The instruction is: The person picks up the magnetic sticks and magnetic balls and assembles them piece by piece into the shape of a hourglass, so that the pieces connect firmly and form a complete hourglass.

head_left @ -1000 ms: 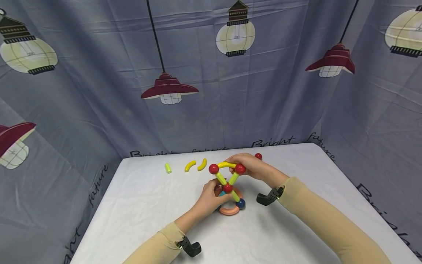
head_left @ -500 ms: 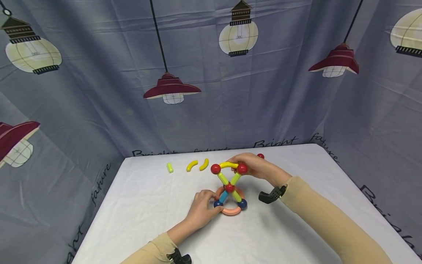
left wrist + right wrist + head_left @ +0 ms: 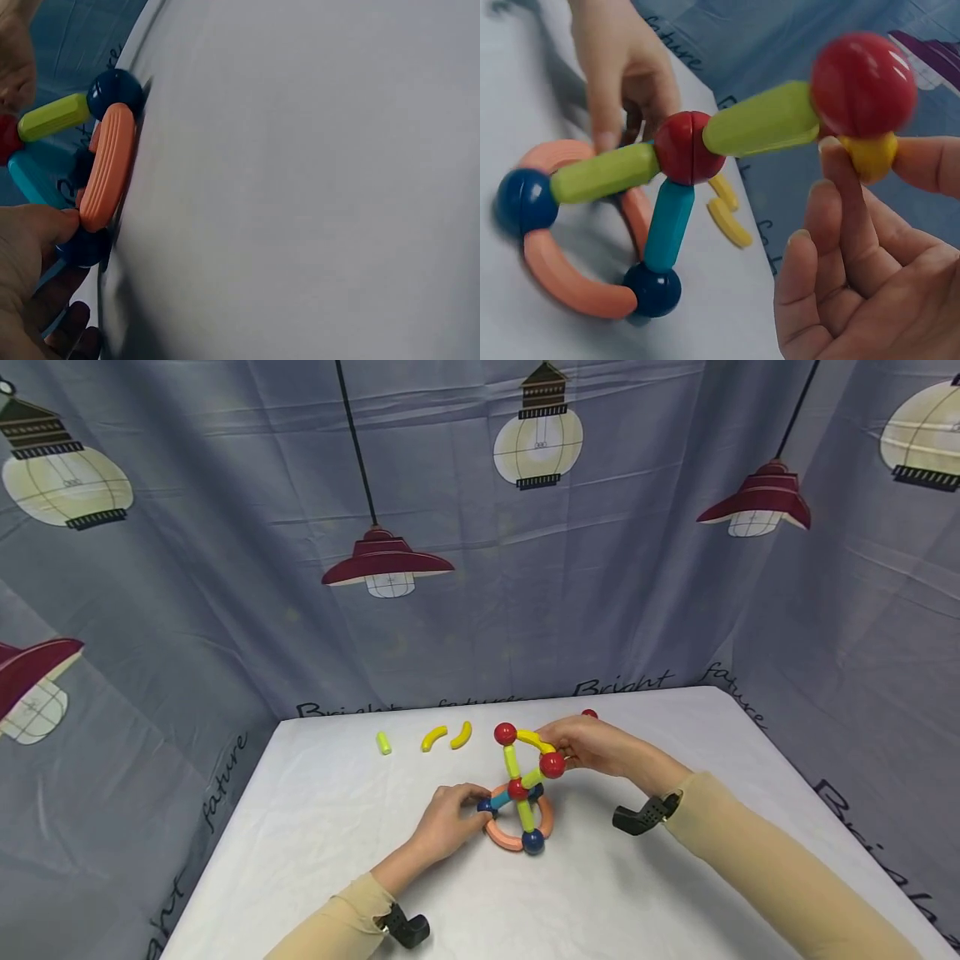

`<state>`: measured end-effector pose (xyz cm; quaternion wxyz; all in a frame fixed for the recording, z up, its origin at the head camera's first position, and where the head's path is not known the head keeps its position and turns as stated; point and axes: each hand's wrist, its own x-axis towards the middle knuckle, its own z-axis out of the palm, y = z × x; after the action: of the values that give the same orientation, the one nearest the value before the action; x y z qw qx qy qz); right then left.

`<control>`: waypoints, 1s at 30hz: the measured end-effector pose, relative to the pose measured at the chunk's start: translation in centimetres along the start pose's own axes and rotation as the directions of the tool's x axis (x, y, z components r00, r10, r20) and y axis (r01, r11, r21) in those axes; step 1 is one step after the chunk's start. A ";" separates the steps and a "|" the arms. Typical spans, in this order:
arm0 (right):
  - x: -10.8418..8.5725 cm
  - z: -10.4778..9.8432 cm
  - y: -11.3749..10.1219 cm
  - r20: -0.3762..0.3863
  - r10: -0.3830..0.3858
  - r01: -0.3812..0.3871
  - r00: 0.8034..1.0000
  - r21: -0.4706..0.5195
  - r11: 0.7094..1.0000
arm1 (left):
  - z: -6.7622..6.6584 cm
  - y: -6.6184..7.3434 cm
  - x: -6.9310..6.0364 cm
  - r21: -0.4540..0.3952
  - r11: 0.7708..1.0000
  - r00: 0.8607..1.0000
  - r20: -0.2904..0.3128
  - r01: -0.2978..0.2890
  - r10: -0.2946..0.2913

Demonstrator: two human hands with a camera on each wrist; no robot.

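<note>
A ball-and-stick toy structure stands on the table. Its ring base joins orange curved sticks point(image 3: 577, 281) with dark blue balls point(image 3: 532, 842). Lime point(image 3: 604, 174) and blue sticks point(image 3: 669, 225) slope up to a central red ball point(image 3: 518, 789). Above it, two lime sticks carry two red balls point(image 3: 552, 765), linked by a yellow curved stick point(image 3: 534, 741). My left hand point(image 3: 444, 820) pinches a dark blue ball point(image 3: 84, 249) at the base's left, its thumb by an orange stick. At the top, my right hand point(image 3: 600, 745) pinches the yellow curved stick between thumb and fingers.
Two loose yellow curved sticks point(image 3: 433, 738) and a short lime stick point(image 3: 384, 743) lie at the back left of the white table point(image 3: 337, 810). Behind my right hand, a loose red ball point(image 3: 590, 713) is partly hidden. A printed curtain point(image 3: 480, 635) hangs behind.
My left hand has shifted from the structure's middle down to the left blue ball. The structure has turned clockwise seen from above, and my right hand has moved slightly right with its top.
</note>
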<state>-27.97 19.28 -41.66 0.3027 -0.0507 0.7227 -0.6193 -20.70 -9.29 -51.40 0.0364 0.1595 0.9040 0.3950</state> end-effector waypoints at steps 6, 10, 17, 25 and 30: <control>-1.8 -0.4 1.0 0.055 -0.006 0.007 0.998 -0.016 1.000 | -0.2 -0.1 1.5 0.045 0.999 1.000 -0.026 0.006 -0.005; -2.6 -0.3 1.5 0.092 -0.036 0.038 0.995 -0.018 0.999 | 0.1 -0.3 2.2 0.042 0.999 1.000 -0.031 0.000 0.002; -3.1 -0.3 1.8 0.103 -0.044 0.043 0.994 0.010 0.999 | -1.1 -0.5 2.5 0.027 1.000 0.998 -0.063 -0.011 0.012; -3.2 -0.5 1.7 0.103 -0.055 0.052 0.993 0.029 0.998 | -7.0 -4.0 3.9 0.072 0.988 0.943 -0.313 0.140 -0.110; -3.4 -0.5 1.7 0.104 -0.052 0.048 0.993 0.039 0.998 | -10.1 -6.8 4.2 0.196 0.940 0.923 -0.325 0.278 -0.205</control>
<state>-24.93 21.58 -41.92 0.3256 -0.0960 0.6928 -0.6363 -28.43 -19.42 -49.16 -0.0720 -0.0126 0.9525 0.2957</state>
